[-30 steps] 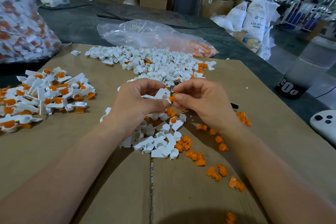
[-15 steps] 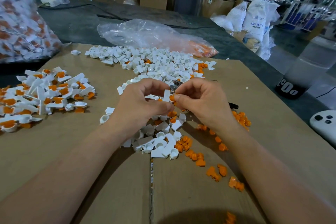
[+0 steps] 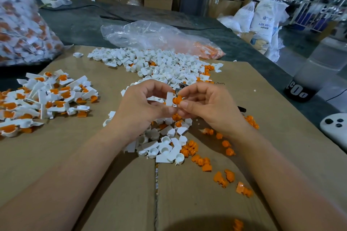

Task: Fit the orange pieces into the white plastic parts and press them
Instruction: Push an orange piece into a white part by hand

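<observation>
Two sets of readable writing show, both at the right. A white sack point(image 3: 262, 22) beyond the counter point(image 3: 84, 22) carries a blue mark over "ABS RESIN". A clear bottle point(image 3: 300, 88) with a dark base shows big white characters that look like "CO" or "00"; I cannot tell which. A small line of print on the cardboard sheet point(image 3: 75, 155), just past the right hand, is too small to read.

Above the middle of the sheet, the left hand point(image 3: 142, 107) grips a white plastic part point(image 3: 170, 98) between thumb and curled fingers point(image 3: 165, 111). The right hand point(image 3: 206, 107) pinches an orange piece point(image 3: 176, 100) between thumb and forefinger, and holds it against the part's face. Whether it is fully seated cannot be told.

Below the hands lies a small heap of white parts point(image 3: 163, 144), with loose orange pieces point(image 3: 202, 161) scattered to its right. A larger pile of white parts point(image 3: 159, 63) lies farther back, partly hidden by the hands. Behind it a clear plastic bag point(image 3: 161, 37) holds orange pieces at its right end. On the left of the sheet is a heap of white parts with orange fitted in point(image 3: 47, 95), and a full bag point(image 3: 22, 30) of white-and-orange parts stands at the far left. A black pen-like thing point(image 3: 242, 108) pokes out behind the right hand. A white controller point(image 3: 336, 127) sits at the right edge.
</observation>
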